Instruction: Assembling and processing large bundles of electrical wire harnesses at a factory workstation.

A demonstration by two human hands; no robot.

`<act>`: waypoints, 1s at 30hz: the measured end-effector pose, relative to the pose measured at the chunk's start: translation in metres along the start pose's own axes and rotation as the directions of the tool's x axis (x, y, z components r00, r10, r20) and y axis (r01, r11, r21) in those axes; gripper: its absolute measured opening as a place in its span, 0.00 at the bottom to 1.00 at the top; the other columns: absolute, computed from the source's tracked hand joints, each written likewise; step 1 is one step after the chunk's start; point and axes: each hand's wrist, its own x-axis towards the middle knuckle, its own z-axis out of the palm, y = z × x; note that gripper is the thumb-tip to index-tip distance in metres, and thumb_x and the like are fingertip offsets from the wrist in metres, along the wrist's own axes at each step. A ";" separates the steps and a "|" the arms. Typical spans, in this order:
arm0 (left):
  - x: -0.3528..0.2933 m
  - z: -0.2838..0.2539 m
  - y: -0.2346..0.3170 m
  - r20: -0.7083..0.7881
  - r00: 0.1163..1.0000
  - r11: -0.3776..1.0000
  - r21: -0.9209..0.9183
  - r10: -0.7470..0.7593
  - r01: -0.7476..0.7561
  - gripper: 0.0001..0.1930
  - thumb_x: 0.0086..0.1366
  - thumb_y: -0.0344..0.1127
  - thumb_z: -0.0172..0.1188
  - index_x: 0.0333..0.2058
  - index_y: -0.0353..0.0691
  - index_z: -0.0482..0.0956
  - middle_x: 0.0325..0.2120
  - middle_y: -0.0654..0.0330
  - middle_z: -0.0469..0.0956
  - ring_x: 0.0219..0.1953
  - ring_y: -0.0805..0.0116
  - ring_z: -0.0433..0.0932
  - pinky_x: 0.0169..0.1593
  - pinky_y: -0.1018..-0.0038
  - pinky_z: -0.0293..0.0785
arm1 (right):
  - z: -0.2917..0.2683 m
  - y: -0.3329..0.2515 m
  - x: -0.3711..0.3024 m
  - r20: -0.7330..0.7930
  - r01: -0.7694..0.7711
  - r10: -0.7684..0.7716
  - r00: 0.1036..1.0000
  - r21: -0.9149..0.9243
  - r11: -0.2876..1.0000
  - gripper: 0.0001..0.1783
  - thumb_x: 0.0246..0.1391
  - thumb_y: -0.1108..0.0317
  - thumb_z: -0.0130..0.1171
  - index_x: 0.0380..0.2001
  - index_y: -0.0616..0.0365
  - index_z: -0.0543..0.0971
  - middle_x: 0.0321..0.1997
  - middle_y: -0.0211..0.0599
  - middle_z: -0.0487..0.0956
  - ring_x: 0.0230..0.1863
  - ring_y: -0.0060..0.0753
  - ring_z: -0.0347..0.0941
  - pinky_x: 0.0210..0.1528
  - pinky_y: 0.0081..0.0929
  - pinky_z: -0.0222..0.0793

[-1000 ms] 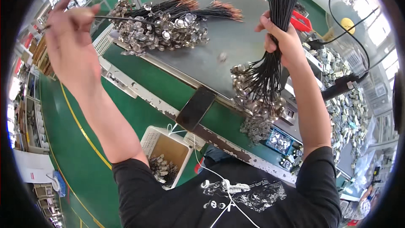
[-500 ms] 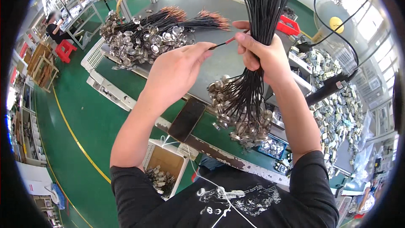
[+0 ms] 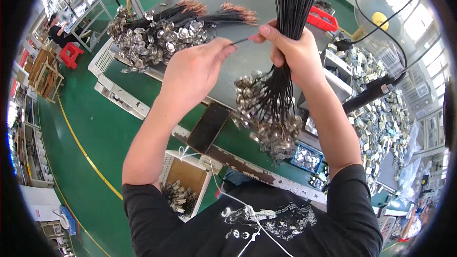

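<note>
A thick bundle of black wires (image 3: 294, 9) with round silver metal caps (image 3: 266, 109) at the lower ends hangs from my right hand (image 3: 297, 50), whose fingers wrap round it. My right thumb and forefinger also pinch a short red tip. From there a thin dark wire (image 3: 240, 41) runs to my left hand (image 3: 196, 69), which pinches its other end between thumb and forefinger. More wire bundles with bare copper ends (image 3: 240, 13) and silver caps (image 3: 162, 43) lie on the grey table (image 3: 228, 62), beyond my left hand.
A dark phone (image 3: 208, 128) rests at the table's near edge, above a box (image 3: 188, 176) of metal parts. On the right are a red tray (image 3: 322, 19), a blue tray (image 3: 307, 157) and a heap of small parts (image 3: 381, 119). A person (image 3: 59, 31) sits far left.
The red tip has drawn in closer to my right thumb and forefinger. Both hands have shifted slightly left, and the hanging caps have swung a little.
</note>
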 end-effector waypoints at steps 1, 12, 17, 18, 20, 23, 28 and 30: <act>0.001 -0.002 0.001 0.034 0.997 0.998 -0.010 -0.063 0.063 0.07 0.67 0.32 0.56 0.43 0.43 0.78 0.27 0.53 0.82 0.29 0.50 0.81 0.31 0.58 0.75 | 0.002 0.000 0.001 -0.007 0.040 -0.040 0.999 0.016 0.999 0.13 0.59 0.64 0.66 0.39 0.63 0.78 0.33 0.41 0.85 0.15 0.16 0.64 0.19 0.17 0.58; 0.028 -0.042 -0.050 -0.101 0.963 0.966 0.048 -0.249 0.255 0.13 0.74 0.38 0.49 0.50 0.42 0.80 0.21 0.67 0.72 0.25 0.77 0.69 0.32 0.75 0.68 | 0.015 0.047 0.036 -0.058 0.196 -0.193 0.980 0.063 0.979 0.21 0.59 0.63 0.67 0.51 0.61 0.79 0.19 0.25 0.72 0.17 0.15 0.65 0.20 0.17 0.58; 0.060 -0.037 -0.053 -0.215 0.867 0.892 -0.061 -0.449 0.447 0.16 0.76 0.44 0.48 0.41 0.36 0.76 0.22 0.68 0.71 0.23 0.75 0.68 0.30 0.75 0.66 | 0.017 0.096 0.048 0.006 0.071 -0.072 0.997 0.045 0.996 0.17 0.59 0.65 0.66 0.50 0.58 0.80 0.16 0.22 0.69 0.16 0.15 0.64 0.21 0.18 0.58; 0.060 -0.036 -0.090 -0.221 0.898 0.922 -0.168 -0.380 0.349 0.15 0.76 0.44 0.48 0.47 0.40 0.78 0.24 0.67 0.74 0.28 0.75 0.71 0.36 0.75 0.69 | 0.024 0.093 0.048 0.006 0.055 -0.056 0.998 0.022 0.998 0.15 0.59 0.66 0.65 0.49 0.57 0.80 0.16 0.22 0.68 0.16 0.15 0.64 0.21 0.18 0.58; 0.061 -0.028 -0.101 -0.253 0.905 0.933 -0.206 -0.343 0.296 0.16 0.76 0.44 0.48 0.48 0.40 0.78 0.24 0.67 0.74 0.29 0.75 0.72 0.36 0.75 0.69 | 0.025 0.095 0.052 0.037 0.042 -0.044 0.998 0.055 0.998 0.14 0.60 0.67 0.65 0.48 0.57 0.80 0.16 0.22 0.68 0.16 0.15 0.64 0.21 0.18 0.58; 0.089 0.014 -0.032 -0.284 0.888 0.868 -0.451 -0.361 0.209 0.18 0.77 0.47 0.47 0.47 0.38 0.77 0.24 0.67 0.72 0.25 0.77 0.69 0.30 0.78 0.66 | 0.015 0.100 0.054 0.030 0.019 -0.021 0.999 0.061 0.998 0.12 0.61 0.68 0.63 0.46 0.58 0.79 0.16 0.23 0.67 0.17 0.16 0.64 0.21 0.19 0.59; 0.106 0.047 -0.042 -0.120 0.869 0.577 -0.790 -0.479 0.209 0.16 0.77 0.47 0.47 0.48 0.42 0.74 0.26 0.67 0.71 0.24 0.79 0.67 0.27 0.81 0.65 | 0.015 0.102 0.054 0.049 0.038 -0.042 0.998 0.067 0.997 0.10 0.62 0.69 0.62 0.44 0.59 0.77 0.25 0.31 0.77 0.25 0.21 0.74 0.27 0.20 0.69; 0.109 0.057 -0.051 -0.088 0.883 0.422 -0.897 -0.462 0.131 0.14 0.77 0.47 0.47 0.49 0.44 0.71 0.25 0.69 0.70 0.23 0.80 0.66 0.26 0.82 0.64 | 0.019 0.104 0.057 0.073 0.066 -0.077 0.994 0.144 0.987 0.09 0.63 0.69 0.61 0.44 0.59 0.76 0.31 0.33 0.79 0.30 0.25 0.77 0.33 0.24 0.74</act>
